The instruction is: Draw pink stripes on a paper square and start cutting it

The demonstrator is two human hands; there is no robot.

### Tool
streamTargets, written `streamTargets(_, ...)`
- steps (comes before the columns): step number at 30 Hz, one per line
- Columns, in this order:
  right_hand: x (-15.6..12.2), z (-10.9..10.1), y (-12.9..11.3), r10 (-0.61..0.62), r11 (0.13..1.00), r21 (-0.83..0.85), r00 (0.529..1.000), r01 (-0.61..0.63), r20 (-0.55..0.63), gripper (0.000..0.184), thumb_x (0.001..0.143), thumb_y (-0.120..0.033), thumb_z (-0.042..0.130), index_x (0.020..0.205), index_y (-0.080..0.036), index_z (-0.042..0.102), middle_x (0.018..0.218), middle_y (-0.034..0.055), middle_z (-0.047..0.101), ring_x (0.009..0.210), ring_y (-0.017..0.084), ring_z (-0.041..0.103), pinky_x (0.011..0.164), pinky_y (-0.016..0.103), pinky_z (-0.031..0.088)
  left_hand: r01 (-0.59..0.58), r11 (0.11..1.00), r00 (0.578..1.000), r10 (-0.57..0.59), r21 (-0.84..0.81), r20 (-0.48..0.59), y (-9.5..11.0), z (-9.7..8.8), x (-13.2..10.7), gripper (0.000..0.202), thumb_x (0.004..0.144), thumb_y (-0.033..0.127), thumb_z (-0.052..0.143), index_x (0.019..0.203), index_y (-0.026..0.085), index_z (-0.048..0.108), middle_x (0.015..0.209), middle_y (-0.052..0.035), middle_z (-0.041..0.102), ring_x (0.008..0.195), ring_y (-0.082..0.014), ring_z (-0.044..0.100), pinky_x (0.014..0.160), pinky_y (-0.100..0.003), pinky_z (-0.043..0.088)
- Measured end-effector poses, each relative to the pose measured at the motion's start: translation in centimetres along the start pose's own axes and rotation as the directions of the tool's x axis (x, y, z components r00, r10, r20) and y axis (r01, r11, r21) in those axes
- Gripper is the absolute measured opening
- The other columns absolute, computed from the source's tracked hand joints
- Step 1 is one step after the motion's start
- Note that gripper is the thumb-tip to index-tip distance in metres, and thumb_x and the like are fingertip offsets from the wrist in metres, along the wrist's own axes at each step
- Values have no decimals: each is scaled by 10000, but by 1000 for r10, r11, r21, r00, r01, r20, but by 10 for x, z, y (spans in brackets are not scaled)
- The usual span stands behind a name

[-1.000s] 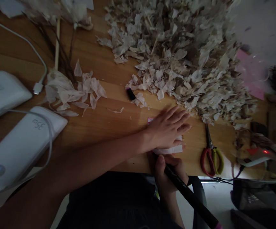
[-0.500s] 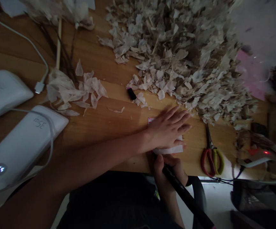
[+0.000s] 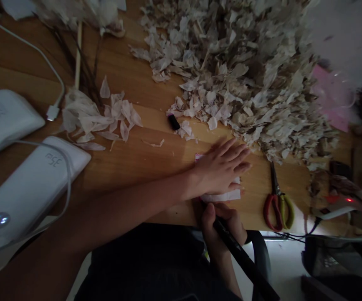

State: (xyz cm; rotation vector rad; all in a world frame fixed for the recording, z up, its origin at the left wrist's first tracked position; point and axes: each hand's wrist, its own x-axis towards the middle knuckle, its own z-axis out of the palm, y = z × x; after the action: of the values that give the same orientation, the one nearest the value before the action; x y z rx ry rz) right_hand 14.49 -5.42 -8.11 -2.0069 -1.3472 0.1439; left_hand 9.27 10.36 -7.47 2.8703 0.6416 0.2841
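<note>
My left hand (image 3: 223, 169) lies flat, fingers stretched, over a small white sheet of paper (image 3: 223, 197) with pinkish marks at its corner. The hand covers most of the sheet. Below the paper's near edge, my right hand (image 3: 223, 223) grips a long black marker pen (image 3: 246, 260), its tip at the near left edge of the paper and hidden by the fingers. A short black cap (image 3: 173, 122) with a pink end rests on the wooden table (image 3: 155, 163). To the right of the hands are scissors (image 3: 275, 198) with one red and one yellow-green handle.
A large heap of dry papery petals (image 3: 231, 71) fills the back. A smaller petal pile (image 3: 96, 115) lies left, near thin sticks (image 3: 78, 58). White power banks (image 3: 36, 188) with a cable (image 3: 39, 52) occupy the left side. A power strip (image 3: 334, 211) glows red at right.
The marker pen's rear end has shifted slightly left. Both hands stay almost in place, and the view has moved very slightly.
</note>
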Motion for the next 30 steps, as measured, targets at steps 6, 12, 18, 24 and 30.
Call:
streamTargets(6, 4, 2, -1, -229, 963, -167, 969, 211, -95, 231, 906, -392, 652, 728, -259, 587, 633, -5, 722, 472, 191, 644, 459, 275, 454, 2, 1000, 1000, -2, 2, 0, 0, -2, 0, 611, 983, 522, 415, 1509, 213, 431, 1618, -92, 335, 1516, -262, 252, 1251, -475, 142)
streamTargets(12, 8, 3, -6, -290, 940, -217, 951, 262, -108, 252, 925, -398, 626, 730, -255, 551, 666, -4, 739, 468, 180, 658, 434, 256, 456, 4, 1000, 1000, -4, 1, 16, 1, -4, 0, 606, 987, 520, 410, 1507, 210, 432, 1618, -92, 335, 1515, -256, 257, 1251, -470, 144)
streamTargets(18, 9, 2, -11, -300, 939, -206, 950, 277, -89, 262, 942, -365, 606, 726, -252, 512, 634, -20, 726, 444, 154, 640, 436, 237, 451, 1, 1000, 1000, -1, 4, 6, 0, -2, -1, 611, 984, 522, 418, 1505, 205, 438, 1617, -95, 337, 1516, -263, 253, 1252, -473, 142)
streamTargets(24, 11, 0, -12, -276, 953, -151, 958, 262, -82, 276, 932, -347, 628, 697, -243, 529, 644, -3, 728, 449, 152, 640, 415, 237, 450, 6, 1000, 1000, -6, 30, -4, 1, -3, 0, 613, 985, 539, 401, 1505, 216, 441, 1613, -88, 345, 1516, -258, 253, 1250, -466, 154)
streamTargets(30, 4, -1, -1, -211, 977, -60, 963, 203, -168, 341, 928, -379, 624, 646, -217, 522, 551, -12, 648, 421, 124, 570, 435, 226, 442, 6, 999, 1000, -5, 32, -14, 1, -2, -1, 630, 975, 561, 415, 1506, 223, 437, 1615, -79, 345, 1517, -261, 249, 1251, -471, 143)
